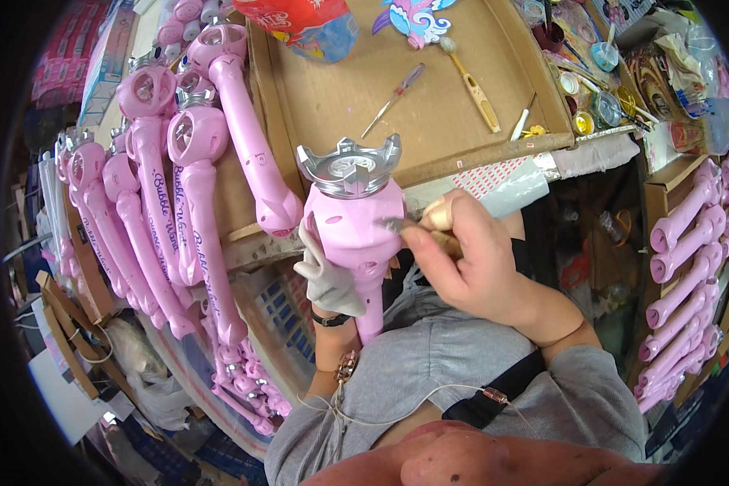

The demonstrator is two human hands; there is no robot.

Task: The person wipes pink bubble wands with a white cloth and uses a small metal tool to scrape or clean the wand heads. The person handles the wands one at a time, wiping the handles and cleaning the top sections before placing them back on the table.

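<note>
A pink plastic toy wand (pixel 353 219) with a silver crown on its head stands nearly upright in front of my chest. My left hand (pixel 331 282), in a pale glove, grips it around the side of the head and the upper handle. My right hand (pixel 471 258) is bare, with tan tape on a finger. Between its thumb and fingers is a small tool with a grey metal blade (pixel 390 225), its tip at the right face of the wand's head. The tool's handle is mostly hidden by my fingers.
A cardboard tray (pixel 328 97) holds a screwdriver (pixel 395 99), a brush (pixel 471 85) and a red-and-blue bag (pixel 307 27). Several finished-looking wands (pixel 197 133) lean at left, some bearing writing. Paint pots (pixel 583 123) stand at right, above stacked pink handles (pixel 686 228).
</note>
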